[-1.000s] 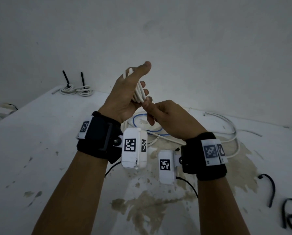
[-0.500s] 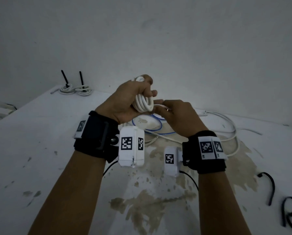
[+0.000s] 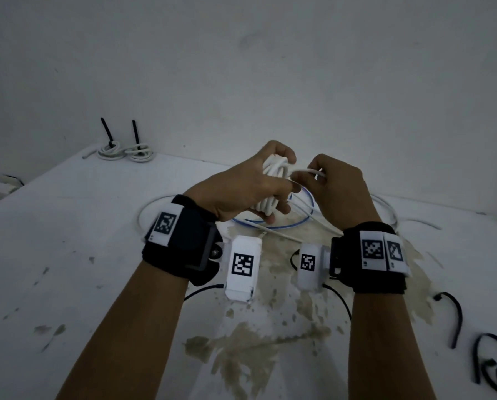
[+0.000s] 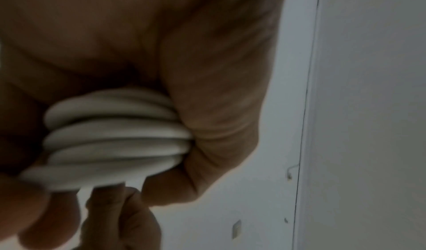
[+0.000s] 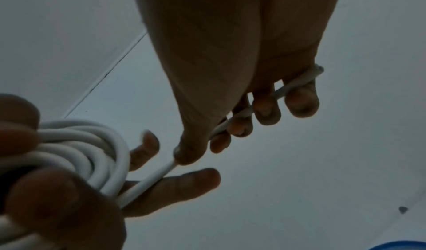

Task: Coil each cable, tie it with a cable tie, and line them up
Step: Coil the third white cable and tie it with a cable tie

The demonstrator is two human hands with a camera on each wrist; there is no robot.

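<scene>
Left hand (image 3: 241,192) now lowered, fingers clenched round white coil (image 3: 273,180); right hand (image 3: 334,186) pinching cable tail (image 3: 308,172) just beside coil. Coiling nearly complete; tie (image 3: 455,319) not yet applied

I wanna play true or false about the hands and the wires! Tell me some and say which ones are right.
1. The left hand grips a coil of white cable. True.
2. The right hand is empty. False: it pinches the loose end of that white cable.
3. Two tied white coils sit at the table's far left corner. True.
4. The blue cable is in the left hand. False: it lies on the table under the hands.
5. Black cable ties lie on the table to the right. True.
</scene>
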